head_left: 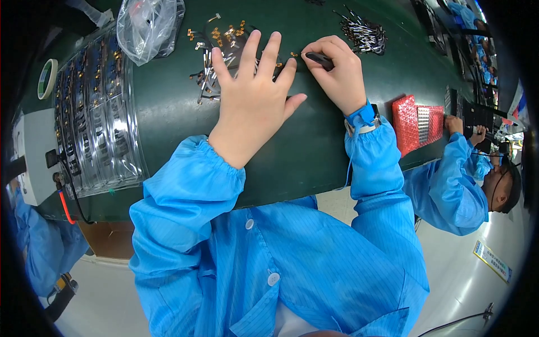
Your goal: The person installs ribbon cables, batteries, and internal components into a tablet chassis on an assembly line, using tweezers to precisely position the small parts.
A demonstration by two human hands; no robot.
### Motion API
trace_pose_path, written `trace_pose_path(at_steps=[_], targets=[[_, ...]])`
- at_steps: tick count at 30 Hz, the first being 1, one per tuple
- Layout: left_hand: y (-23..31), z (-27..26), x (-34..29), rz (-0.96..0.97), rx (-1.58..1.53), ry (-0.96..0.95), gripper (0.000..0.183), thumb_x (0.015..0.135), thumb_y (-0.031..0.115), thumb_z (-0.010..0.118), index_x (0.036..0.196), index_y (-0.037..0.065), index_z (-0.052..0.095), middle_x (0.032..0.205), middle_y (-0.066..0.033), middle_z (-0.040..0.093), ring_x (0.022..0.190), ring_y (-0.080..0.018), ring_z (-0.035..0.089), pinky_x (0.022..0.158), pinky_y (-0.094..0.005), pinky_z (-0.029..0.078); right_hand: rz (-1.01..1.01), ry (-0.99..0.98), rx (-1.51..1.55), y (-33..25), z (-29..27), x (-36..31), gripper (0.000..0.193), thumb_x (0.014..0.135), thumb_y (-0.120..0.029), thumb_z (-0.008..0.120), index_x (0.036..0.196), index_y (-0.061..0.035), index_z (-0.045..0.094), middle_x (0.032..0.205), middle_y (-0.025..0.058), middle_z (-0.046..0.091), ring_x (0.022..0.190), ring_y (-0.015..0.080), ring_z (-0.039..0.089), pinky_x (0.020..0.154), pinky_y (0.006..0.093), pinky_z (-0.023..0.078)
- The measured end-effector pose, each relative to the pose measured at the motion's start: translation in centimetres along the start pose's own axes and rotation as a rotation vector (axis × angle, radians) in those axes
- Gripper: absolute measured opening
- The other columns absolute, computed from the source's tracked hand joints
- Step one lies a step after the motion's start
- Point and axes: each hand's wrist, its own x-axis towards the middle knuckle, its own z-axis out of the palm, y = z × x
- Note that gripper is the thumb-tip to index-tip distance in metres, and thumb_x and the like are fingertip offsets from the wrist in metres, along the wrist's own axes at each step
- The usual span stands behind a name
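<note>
On the green table [168, 106] we note our left hand [252, 95] spread flat, holding nothing, over small metal parts [216, 56], while our right hand [337, 73] beside it pinches dark tweezers [320, 59].

Two hands [252, 95], one plastic bag [149, 25], one tape roll [47, 77], one red pouch [416, 123].

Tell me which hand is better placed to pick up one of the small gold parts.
Left, probably: the left hand lies flat, empty, fingers spread beside the gold parts. The right hand grips a dark tool.
</note>
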Motion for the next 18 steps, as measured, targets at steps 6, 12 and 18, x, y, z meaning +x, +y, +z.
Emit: trace_pose_path(at_steps=[6,12,18], targets=[[0.11,0.33,-0.09,-0.017,0.001,0.02,0.043,0.072,0.044,0.068,0.105,0.017,0.064,0.133,-0.0108,0.044,0.128,-0.0317,0.032,0.093,-0.07,0.019,0.025,0.019,-0.102,-0.56,1.03,0.01,0.013,0.071,-0.006,0.067,0.084,-0.0049,0.065,0.084,0.0072,0.06,0.073,0.0255,0.062,0.063,0.0322,0.05],[0.04,0.34,-0.05,-0.013,-0.003,0.025,0.044,0.072,0.044,0.068,0.107,0.017,0.064,0.132,-0.0116,0.045,0.127,-0.0325,0.033,0.093,-0.0701,0.019,-0.019,0.024,-0.13,-0.49,1.14,0.06,0.012,0.072,-0.007,0.067,0.083,-0.0054,0.065,0.084,0.007,0.06,0.073,0.0258,0.062,0.063,0.0324,0.05],[0.09,0.07,-0.05,-0.019,-0.01,0.0,0.045,0.071,0.043,0.069,0.108,0.018,0.063,0.131,-0.0115,0.045,0.127,-0.0326,0.033,0.093,-0.0705,0.019,-0.058,0.012,-0.186,-1.08,0.93,-0.32,0.017,0.07,-0.009,0.068,0.086,-0.0074,0.067,0.084,0.0056,0.06,0.071,0.0246,0.062,0.061,0.0316,0.051]])
